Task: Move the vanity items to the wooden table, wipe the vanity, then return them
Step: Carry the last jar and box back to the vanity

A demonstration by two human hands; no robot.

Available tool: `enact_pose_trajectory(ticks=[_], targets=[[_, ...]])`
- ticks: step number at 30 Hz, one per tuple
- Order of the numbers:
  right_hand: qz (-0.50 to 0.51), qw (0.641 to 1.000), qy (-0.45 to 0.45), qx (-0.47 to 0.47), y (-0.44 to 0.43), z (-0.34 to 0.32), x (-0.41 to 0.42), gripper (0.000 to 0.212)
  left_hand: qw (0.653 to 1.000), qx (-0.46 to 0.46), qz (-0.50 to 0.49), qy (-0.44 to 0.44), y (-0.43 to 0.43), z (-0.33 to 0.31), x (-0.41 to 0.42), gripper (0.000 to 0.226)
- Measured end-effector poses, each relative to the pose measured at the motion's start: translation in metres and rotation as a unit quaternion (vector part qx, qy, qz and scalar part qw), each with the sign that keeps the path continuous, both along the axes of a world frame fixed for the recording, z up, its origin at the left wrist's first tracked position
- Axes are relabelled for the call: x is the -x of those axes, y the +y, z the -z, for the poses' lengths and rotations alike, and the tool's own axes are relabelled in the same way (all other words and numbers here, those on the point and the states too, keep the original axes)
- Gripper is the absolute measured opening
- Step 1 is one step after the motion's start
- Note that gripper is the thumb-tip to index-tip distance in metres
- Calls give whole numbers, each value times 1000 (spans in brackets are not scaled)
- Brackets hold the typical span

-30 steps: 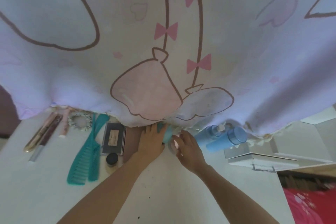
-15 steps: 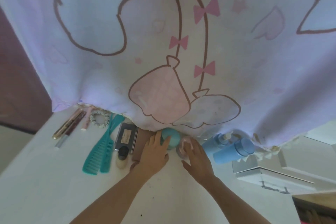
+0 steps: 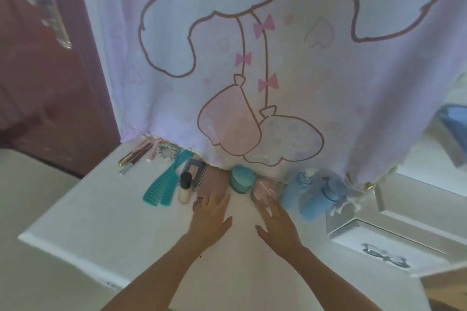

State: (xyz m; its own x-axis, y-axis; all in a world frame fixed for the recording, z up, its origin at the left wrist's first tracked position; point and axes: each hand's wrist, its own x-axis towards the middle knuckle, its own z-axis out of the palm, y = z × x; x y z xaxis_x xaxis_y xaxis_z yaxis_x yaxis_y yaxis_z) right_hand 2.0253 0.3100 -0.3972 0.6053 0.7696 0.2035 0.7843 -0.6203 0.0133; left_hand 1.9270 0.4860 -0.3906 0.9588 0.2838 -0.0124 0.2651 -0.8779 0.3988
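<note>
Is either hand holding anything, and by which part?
Nothing held. The left hand lies flat on the mauve case; the right hand, fingers straight, touches the pink jar at its near side.

White vanity top [image 3: 101, 222] carried, left to right: cosmetic tubes [image 3: 136, 156], scrunchie [image 3: 166, 151], two teal combs [image 3: 164, 184], black-capped bottle [image 3: 184, 187], palette [image 3: 195, 171], pink pouch [image 3: 212, 183]. Further right stood teal jar [image 3: 241, 179], pink jar [image 3: 264, 189], two blue bottles [image 3: 323, 197]

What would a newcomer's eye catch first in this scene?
A large pale cloth with a cartoon outline and pink bows hangs over the back of the white vanity. Below its hem lie teal combs, a teal jar and blue bottles; the left hand and right hand are just before them, fingers straight.
</note>
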Motion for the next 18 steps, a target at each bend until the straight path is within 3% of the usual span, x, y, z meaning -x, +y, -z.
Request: enact_pose_trajectory(ticks=[6, 8, 14, 15, 18], targets=[[-43, 997, 21, 57, -14, 6, 29, 89, 997, -31, -69, -8, -21, -8, 57, 53], [-68, 995, 21, 71, -14, 8, 44, 87, 994, -41, -97, 30, -29, 0, 83, 52], [-157, 982, 68, 75, 9, 21, 107, 57, 978, -50, -176, 100, -46, 10, 197, 50], [-170, 979, 83, 76, 16, 23, 121, 57, 973, -53, -200, 103, -46, 11, 219, 49], [-216, 964, 116, 104, 42, 29, 165, 84, 952, -61, -286, 94, -40, 6, 282, 45]])
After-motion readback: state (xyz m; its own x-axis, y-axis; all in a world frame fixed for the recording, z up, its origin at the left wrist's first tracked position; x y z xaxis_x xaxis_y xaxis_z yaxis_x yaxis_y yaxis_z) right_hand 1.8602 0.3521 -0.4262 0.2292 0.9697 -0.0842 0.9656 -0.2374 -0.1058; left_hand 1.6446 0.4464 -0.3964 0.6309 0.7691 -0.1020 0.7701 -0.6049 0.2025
